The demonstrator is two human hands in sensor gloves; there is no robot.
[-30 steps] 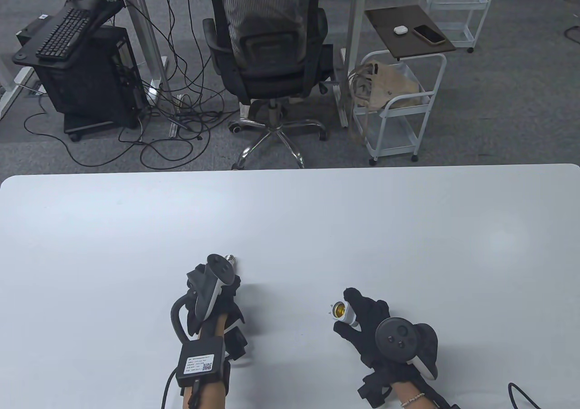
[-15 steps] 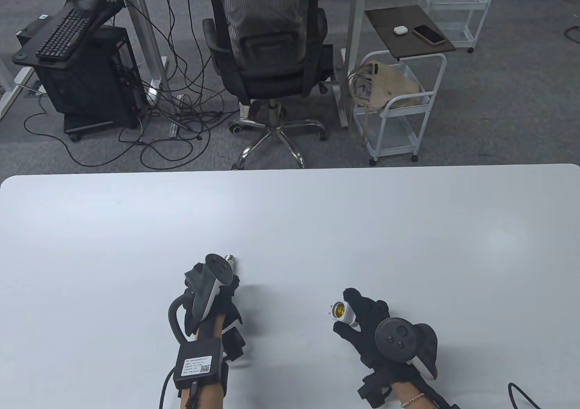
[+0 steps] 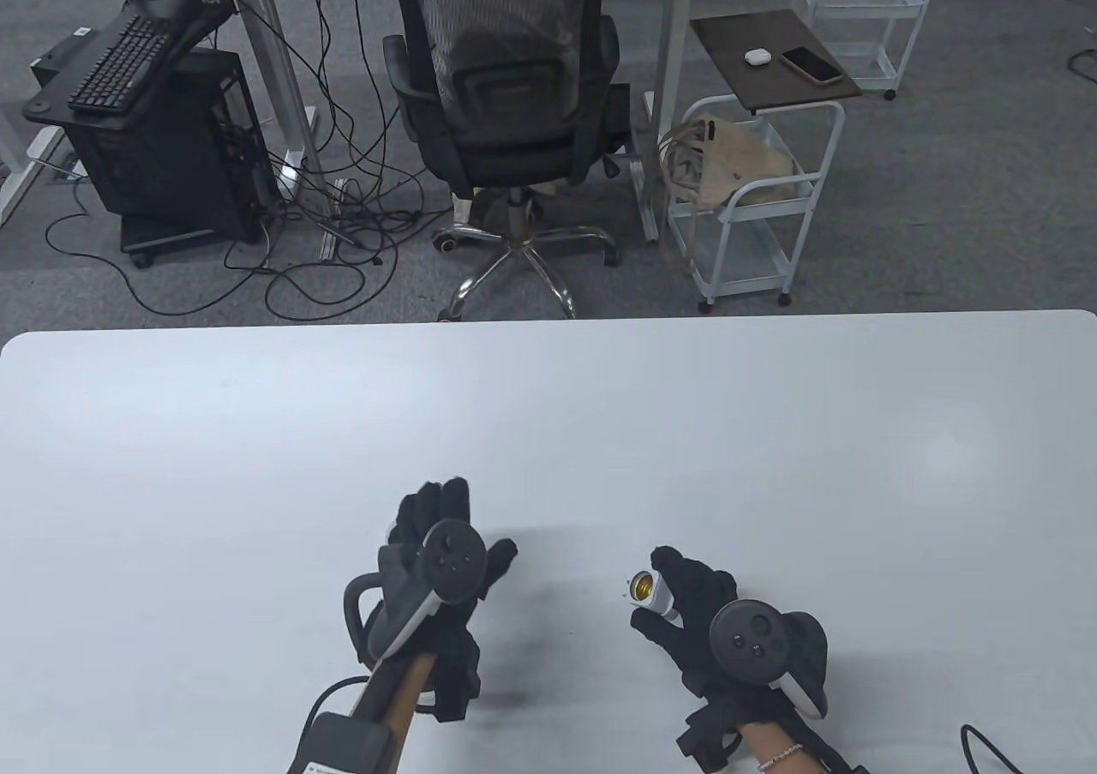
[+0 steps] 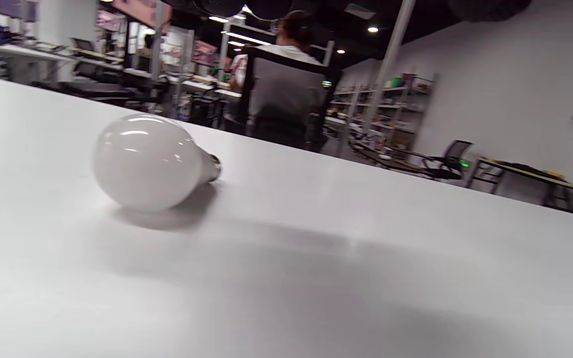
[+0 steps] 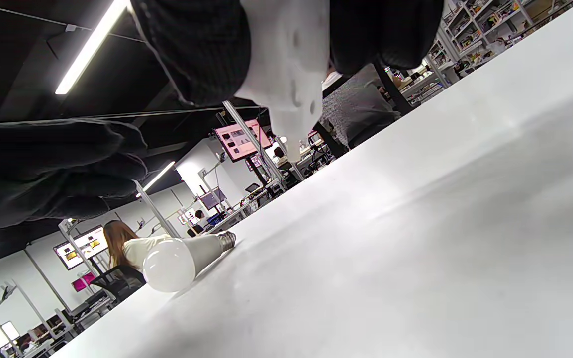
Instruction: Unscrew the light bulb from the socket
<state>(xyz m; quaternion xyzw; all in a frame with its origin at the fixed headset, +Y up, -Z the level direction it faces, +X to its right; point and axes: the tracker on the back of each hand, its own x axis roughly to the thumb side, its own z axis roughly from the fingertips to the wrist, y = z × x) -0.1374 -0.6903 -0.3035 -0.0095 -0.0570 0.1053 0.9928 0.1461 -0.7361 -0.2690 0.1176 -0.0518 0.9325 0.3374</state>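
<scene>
The white bulb lies on its side on the white table, free of the socket; it also shows in the right wrist view. In the table view the bulb is hidden under my left hand, which hovers with fingers spread and holds nothing. My right hand grips the white socket, its brass-lined opening facing left. The socket shows between my gloved fingers in the right wrist view.
The table's far edge runs across the middle of the table view. Beyond it stand an office chair and a white cart. A black cable lies at the table's near right corner.
My left hand has let go of the bulb, turned palm down and opened its fingers, shifting slightly right and nearer. My right hand with the socket has not moved.
</scene>
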